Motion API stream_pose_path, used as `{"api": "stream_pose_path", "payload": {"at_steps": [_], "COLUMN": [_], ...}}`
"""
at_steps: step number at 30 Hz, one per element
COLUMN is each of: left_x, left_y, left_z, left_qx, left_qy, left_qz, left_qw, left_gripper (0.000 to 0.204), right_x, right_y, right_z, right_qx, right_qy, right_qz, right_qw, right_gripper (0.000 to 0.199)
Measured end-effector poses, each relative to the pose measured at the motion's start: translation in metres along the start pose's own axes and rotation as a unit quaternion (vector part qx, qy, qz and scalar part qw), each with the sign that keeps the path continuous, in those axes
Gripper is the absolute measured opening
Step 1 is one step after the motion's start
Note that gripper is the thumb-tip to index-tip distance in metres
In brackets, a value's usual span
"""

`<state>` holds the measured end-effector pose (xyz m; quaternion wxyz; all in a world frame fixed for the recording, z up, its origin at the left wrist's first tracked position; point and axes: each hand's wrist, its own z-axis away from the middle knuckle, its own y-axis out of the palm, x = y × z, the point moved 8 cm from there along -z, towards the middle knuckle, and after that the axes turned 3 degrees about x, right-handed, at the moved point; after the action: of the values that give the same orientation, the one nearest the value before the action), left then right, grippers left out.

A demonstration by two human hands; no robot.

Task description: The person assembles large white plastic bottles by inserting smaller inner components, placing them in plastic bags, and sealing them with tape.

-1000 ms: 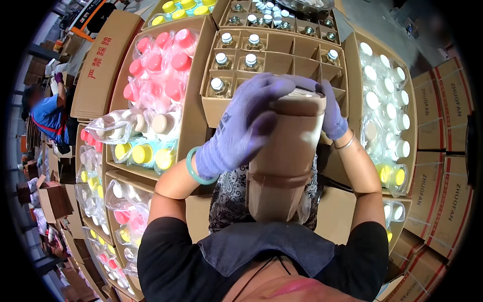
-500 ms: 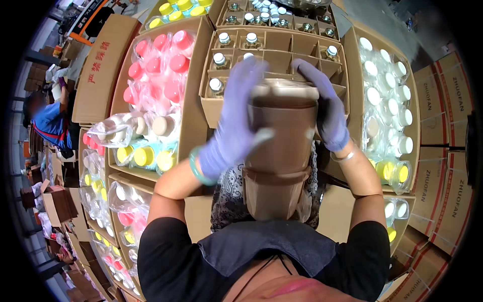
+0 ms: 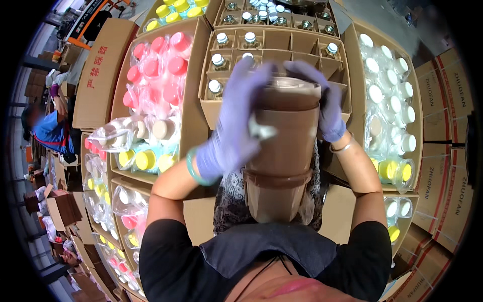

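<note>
A tall stack of brown plastic tubs stands upright on or just before my lap, its pale upper rim away from me. My left hand, in a purple glove, is closed against the left side of the stack, its fingers blurred near the top. A small whitish patch beside the thumb is too smeared to make out. On the other side, my gloved right hand curls around the upper right rim, fingertips reaching over its far edge. The stack hides part of both hands.
Beyond the stack is a divided carton with several white-capped bottles. Cartons of pink-capped bottles and white-capped bottles flank it. Sealed cartons are piled at the right. A person in blue is at far left.
My right hand's fingers have moved slightly left over the top of the stack. My left hand has shifted a little and stays beside it. The stack is nearly in the same place.
</note>
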<state>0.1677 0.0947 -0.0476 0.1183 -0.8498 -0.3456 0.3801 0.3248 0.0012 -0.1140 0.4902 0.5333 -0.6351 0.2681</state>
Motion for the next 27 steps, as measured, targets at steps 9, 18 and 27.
{"api": "stream_pose_path", "payload": {"at_steps": [9,18,27], "left_x": [0.169,0.32,0.21], "left_y": [-0.008,-0.018,-0.002], "left_z": [-0.014,0.122,0.051], "left_qx": [-0.117,-0.231,-0.191], "left_qy": [-0.34,-0.496,-0.296], "left_qz": [0.158,-0.054,-0.268], "left_qw": [0.92,0.835,0.897], "left_gripper": [0.044,0.064,0.071], "right_x": [-0.119,-0.195,-0.199], "right_y": [-0.069,-0.377,-0.367], "right_z": [-0.034,-0.071,-0.079], "right_qx": [-0.089,-0.233,-0.209], "right_qy": [0.202,0.188,0.224], "right_qz": [-0.03,0.622,0.617], "right_qw": [0.975,0.723,0.725], "right_gripper": [0.051,0.085,0.097]}}
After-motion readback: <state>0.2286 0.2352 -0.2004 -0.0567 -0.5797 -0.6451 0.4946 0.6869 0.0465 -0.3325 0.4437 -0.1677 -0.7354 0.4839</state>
